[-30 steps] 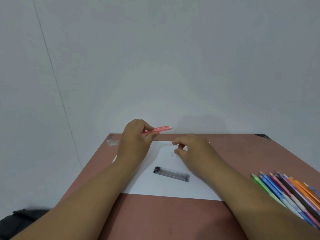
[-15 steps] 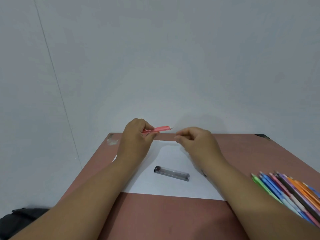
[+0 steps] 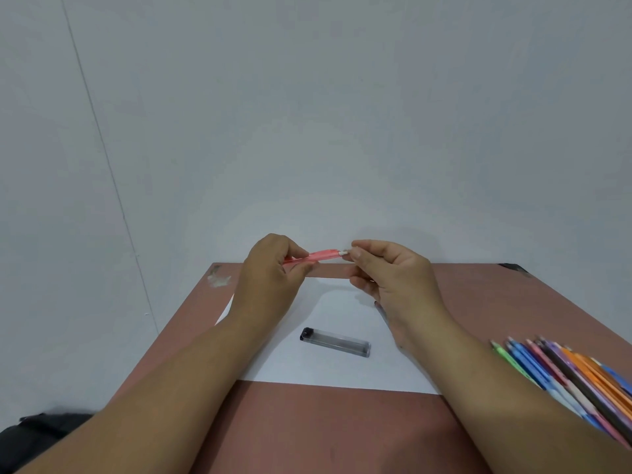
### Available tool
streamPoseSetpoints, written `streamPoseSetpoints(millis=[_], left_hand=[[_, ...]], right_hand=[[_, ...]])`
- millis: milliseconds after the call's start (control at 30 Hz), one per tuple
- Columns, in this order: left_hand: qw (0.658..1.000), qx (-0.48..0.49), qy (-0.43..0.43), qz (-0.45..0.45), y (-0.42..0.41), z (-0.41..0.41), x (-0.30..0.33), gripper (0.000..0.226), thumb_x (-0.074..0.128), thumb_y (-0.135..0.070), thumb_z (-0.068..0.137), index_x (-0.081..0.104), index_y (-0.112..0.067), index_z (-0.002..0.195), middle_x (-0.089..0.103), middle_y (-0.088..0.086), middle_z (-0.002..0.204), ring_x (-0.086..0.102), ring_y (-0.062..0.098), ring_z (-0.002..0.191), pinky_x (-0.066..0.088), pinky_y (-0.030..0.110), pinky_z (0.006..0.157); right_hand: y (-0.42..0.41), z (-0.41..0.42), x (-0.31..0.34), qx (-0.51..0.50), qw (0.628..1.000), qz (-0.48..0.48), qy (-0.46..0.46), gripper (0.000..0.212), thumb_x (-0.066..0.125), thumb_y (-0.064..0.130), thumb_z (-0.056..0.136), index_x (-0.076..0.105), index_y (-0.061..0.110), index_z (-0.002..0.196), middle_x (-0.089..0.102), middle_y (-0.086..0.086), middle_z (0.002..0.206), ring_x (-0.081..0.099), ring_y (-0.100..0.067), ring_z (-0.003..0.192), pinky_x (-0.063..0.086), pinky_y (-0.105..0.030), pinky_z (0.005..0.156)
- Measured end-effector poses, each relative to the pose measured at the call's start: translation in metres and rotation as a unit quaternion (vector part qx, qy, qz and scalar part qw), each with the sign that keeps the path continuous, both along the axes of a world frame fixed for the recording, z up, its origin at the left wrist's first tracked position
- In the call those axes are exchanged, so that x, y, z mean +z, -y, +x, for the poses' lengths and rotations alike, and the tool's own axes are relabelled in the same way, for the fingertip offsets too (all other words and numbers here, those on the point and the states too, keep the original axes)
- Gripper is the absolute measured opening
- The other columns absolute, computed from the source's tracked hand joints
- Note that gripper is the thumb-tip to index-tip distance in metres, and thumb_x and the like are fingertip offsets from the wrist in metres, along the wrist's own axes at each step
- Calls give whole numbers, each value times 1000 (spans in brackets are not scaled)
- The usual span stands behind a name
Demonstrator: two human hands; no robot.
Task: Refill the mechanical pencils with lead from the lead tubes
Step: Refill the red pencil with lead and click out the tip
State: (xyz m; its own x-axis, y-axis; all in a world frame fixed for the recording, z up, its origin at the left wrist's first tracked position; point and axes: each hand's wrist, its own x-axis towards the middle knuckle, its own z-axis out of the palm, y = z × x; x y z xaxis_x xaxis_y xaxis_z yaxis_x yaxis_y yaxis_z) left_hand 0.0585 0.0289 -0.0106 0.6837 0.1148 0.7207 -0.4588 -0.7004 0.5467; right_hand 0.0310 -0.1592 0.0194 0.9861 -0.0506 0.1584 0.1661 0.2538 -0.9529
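My left hand (image 3: pixel 270 278) grips a red mechanical pencil (image 3: pixel 321 255) and holds it level above the far edge of the table, white end pointing right. My right hand (image 3: pixel 393 278) pinches with thumb and forefinger at that white end; the small piece between the fingertips is too small to make out. A clear lead tube (image 3: pixel 337 343) with a black cap lies on the white paper (image 3: pixel 342 374) below both hands, untouched. Several coloured mechanical pencils (image 3: pixel 564 378) lie in a row at the right.
The paper sits on a reddish-brown table (image 3: pixel 325 429) pushed against a pale wall. A thin dark object (image 3: pixel 379 307) peeks out from under my right hand. A black bag (image 3: pixel 34 436) lies on the floor at lower left.
My right hand rose from the paper and moved up and left to the pencil's white end. My left hand kept the pencil almost still.
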Motion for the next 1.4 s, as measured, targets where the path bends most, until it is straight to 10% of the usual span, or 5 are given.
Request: streamPoseSetpoints(millis=[600, 833, 1133, 1400], left_hand=[[999, 2, 18, 38, 9, -7, 6, 16, 79, -29, 85, 65, -21, 84, 59, -13, 84, 54, 13, 85, 44, 26, 72], [1000, 6, -3, 13, 21, -17, 11, 16, 77, -36, 85, 64, -27, 82, 59, -15, 83, 55, 9, 82, 49, 34, 71], [986, -127, -75, -76, 37, -28, 16, 42, 57, -64, 90, 70, -25, 81, 67, -8, 80, 59, 9, 71, 46, 25, 64], [874, -272, -319, -246, 33, -27, 15, 89, 28, -84, 83, 77, -10, 92, 69, 9, 81, 44, 19, 51, 25, 28, 47]], right_hand=[[1, -5, 4, -23, 998, -50, 1, 10, 80, 18, 87, 80, 16, 96, 78, -4, 83, 70, -13, 72, 48, -12, 54], [-3, -9, 3, 61, 997, -38, 17, 21, 61, 26, 101, 76, 10, 103, 79, -10, 95, 75, -23, 100, 54, -35, 86], [2, 4, 9, 24, 963, 264, -46, 23, 48, 29, 107, 63, 12, 106, 69, -9, 80, 70, -24, 70, 61, -40, 73], [27, 9, 13, 92, 904, 416, -36, 44, 38, 46, 97, 47, 14, 69, 36, -1, 66, 28, -17, 55, 28, -30, 56]])
